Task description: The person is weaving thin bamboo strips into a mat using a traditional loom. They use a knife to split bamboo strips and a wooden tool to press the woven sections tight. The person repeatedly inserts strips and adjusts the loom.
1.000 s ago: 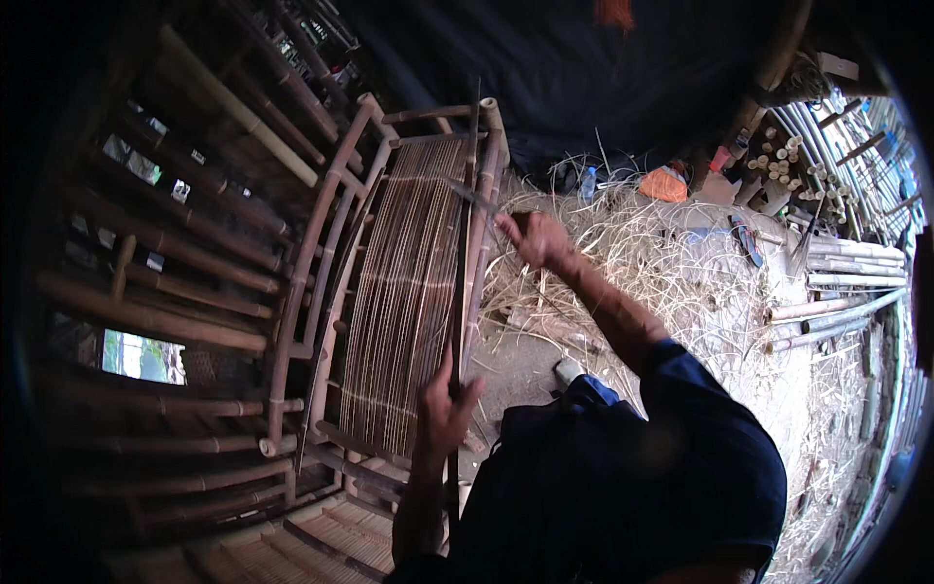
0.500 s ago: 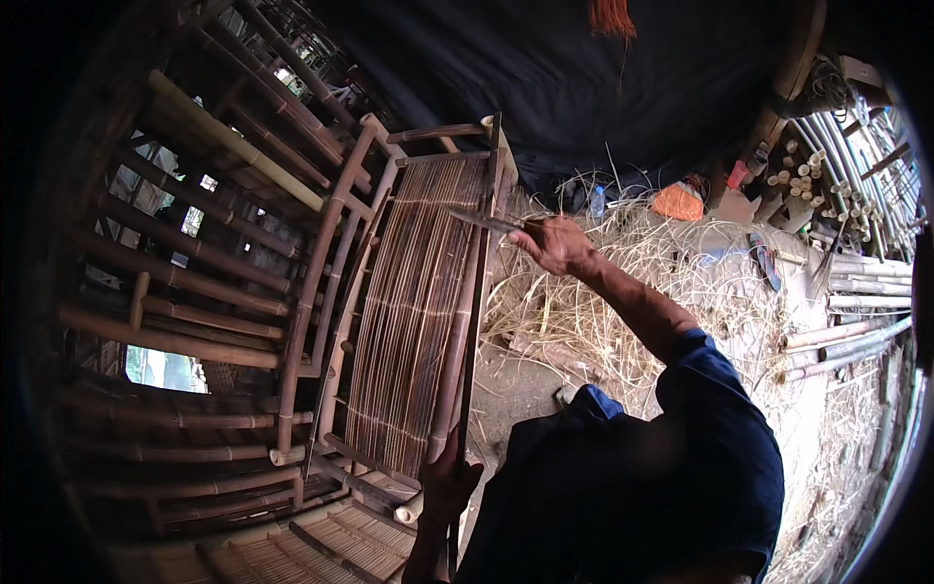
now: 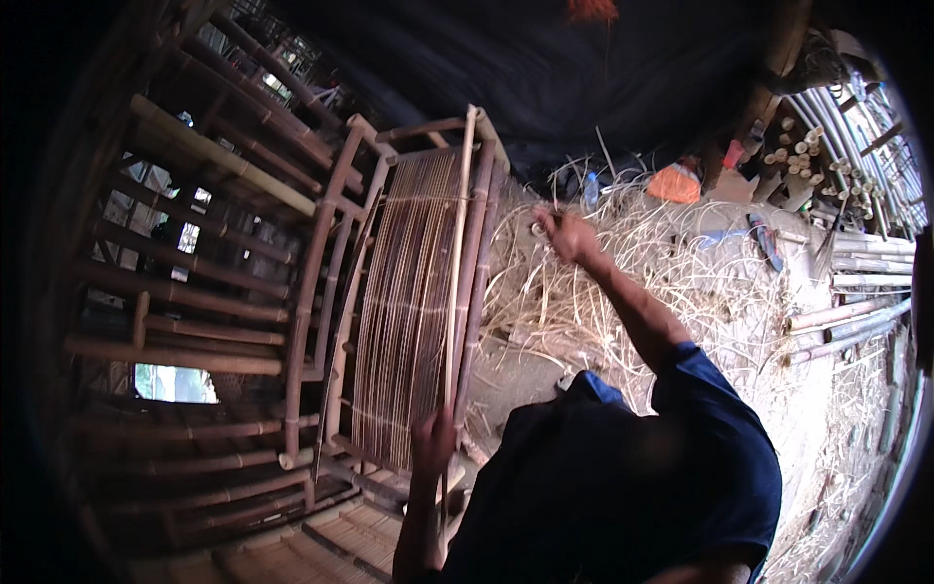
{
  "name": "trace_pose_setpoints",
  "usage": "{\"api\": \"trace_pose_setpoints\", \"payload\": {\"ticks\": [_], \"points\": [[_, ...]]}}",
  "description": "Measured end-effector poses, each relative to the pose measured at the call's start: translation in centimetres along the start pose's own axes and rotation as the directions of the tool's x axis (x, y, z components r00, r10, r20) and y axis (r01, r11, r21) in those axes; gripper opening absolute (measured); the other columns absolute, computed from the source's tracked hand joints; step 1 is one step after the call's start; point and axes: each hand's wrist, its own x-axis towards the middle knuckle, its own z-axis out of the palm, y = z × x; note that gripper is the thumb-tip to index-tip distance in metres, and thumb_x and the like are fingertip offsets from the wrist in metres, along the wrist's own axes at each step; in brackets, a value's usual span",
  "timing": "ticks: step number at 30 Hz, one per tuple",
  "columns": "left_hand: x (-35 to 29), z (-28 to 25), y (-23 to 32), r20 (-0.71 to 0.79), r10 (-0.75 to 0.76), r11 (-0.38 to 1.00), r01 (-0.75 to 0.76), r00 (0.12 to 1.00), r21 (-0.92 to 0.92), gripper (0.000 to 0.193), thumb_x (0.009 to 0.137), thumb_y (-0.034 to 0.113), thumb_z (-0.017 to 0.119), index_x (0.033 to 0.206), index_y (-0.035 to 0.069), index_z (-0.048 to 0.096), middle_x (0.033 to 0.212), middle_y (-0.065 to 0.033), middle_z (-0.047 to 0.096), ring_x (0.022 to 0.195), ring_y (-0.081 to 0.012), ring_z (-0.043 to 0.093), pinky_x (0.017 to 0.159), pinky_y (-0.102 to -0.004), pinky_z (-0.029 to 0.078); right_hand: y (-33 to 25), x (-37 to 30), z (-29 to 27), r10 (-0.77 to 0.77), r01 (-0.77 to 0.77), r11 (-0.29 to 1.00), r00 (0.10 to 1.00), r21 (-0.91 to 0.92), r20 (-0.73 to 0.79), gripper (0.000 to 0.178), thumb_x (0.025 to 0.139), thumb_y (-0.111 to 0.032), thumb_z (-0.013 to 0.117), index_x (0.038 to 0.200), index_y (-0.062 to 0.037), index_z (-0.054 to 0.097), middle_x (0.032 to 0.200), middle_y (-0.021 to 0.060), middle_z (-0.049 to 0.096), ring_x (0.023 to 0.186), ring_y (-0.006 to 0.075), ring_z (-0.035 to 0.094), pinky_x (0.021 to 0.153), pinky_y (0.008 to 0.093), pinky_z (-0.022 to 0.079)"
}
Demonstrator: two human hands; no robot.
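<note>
Fingers of the person's left hand (image 3: 433,443) are curled closed around the near stretch of a long, narrow, pale bamboo strip (image 3: 457,263). Its long axis runs away from the body along the right side of a brown bamboo bench with a slatted top (image 3: 399,321), tip pointing to the far end. The upward face, dark a moment ago, is now pale, suggesting a turn-over. Farther out, the right hand (image 3: 569,237) has swung clear above curly straw-coloured shavings (image 3: 574,311), fingers partly bent; whether they grip anything cannot be told.

The left hand (image 3: 434,440) is curled fistlike, with the right hand (image 3: 572,238) farther forward, its arm (image 3: 637,307) outstretched.
</note>
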Motion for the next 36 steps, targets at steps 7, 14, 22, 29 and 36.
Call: {"api": "trace_pose_setpoints", "payload": {"ticks": [7, 14, 22, 29, 36], "points": [[12.5, 5.6, 4.9, -0.063, 0.181, 0.966, -0.189, 0.981, -0.175, 0.038, 0.087, 0.044, 0.07, 0.075, 0.01, 0.058, 0.054, 0.0056, 0.045, 0.042, -0.006, 0.042, 0.039, -0.0243, 0.029, -9.1, -16.9, 4.4, -0.53, 0.537, 0.843, 0.822, 0.028, 0.208, 0.071, 0.09, -0.069, 0.036, 0.097, -0.0033, 0.062, 0.082, 0.0228, 0.066, 0.074, 0.0397, 0.067, 0.063, 0.0486, 0.052], [10.0, 5.7, 7.7, -0.003, 0.062, 0.997, -0.062, 0.998, -0.038, 0.031, 0.096, 0.035, 0.059, 0.104, 0.006, 0.068, 0.057, 0.0037, 0.046, 0.047, -0.0054, 0.037, 0.043, -0.0239, 0.025, -8.1, -7.6, 1.3, -0.23, 0.28, 0.943, 0.939, -0.178, 0.257, 0.084, 0.088, -0.078, 0.017, 0.09, -0.0101, 0.066, 0.063, 0.0071, 0.062, 0.054, 0.0181, 0.061, 0.047, 0.0376, 0.05], [-2.8, 0.1, 0.8, 0.246, 0.437, 0.647, -0.493, 0.865, 0.583, 0.039, 0.096, 0.025, 0.051, 0.128, 0.003, 0.056, 0.068, -0.0147, 0.056, 0.06, -0.025, 0.058, 0.056, -0.0384, 0.045, 4.8, 9.3, -6.0, -0.294, 0.083, 0.929, 0.757, -0.361, -0.584, 0.063, 0.088, -0.067, 0.05, 0.061, -0.0101, 0.057, 0.055, 0.0116, 0.058, 0.042, 0.0234, 0.057, 0.036, 0.0381, 0.044], [-5.4, -1.8, -3.4, 0.2, -0.034, 0.857, -0.074, 0.979, 0.509, 0.045, 0.094, 0.021, 0.052, 0.134, 0.001, 0.047, 0.066, -0.0086, 0.046, 0.061, -0.0151, 0.049, 0.056, -0.0316, 0.043, 8.2, 8.8, -13.2, -0.003, -0.212, 0.92, 0.838, -0.33, -0.545, 0.072, 0.088, -0.07, 0.043, 0.086, -0.0027, 0.07, 0.088, 0.0284, 0.067, 0.087, 0.0408, 0.068, 0.059, 0.0501, 0.053], [6.3, 4.7, -1.3, 0.091, 0.058, 0.998, -0.055, 0.994, -0.04, 0.042, 0.095, 0.016, 0.057, 0.13, -0.005, 0.047, 0.067, 0.0046, 0.046, 0.059, -0.0037, 0.041, 0.052, -0.0228, 0.035, -5.9, -9.2, 1.4, -0.023, 0.09, 0.989, 0.873, -0.115, 0.487, 0.068, 0.094, -0.065, 0.031, 0.098, -0.0102, 0.069, 0.084, 0.019, 0.069, 0.076, 0.0317, 0.068, 0.065, 0.0491, 0.054]]}}
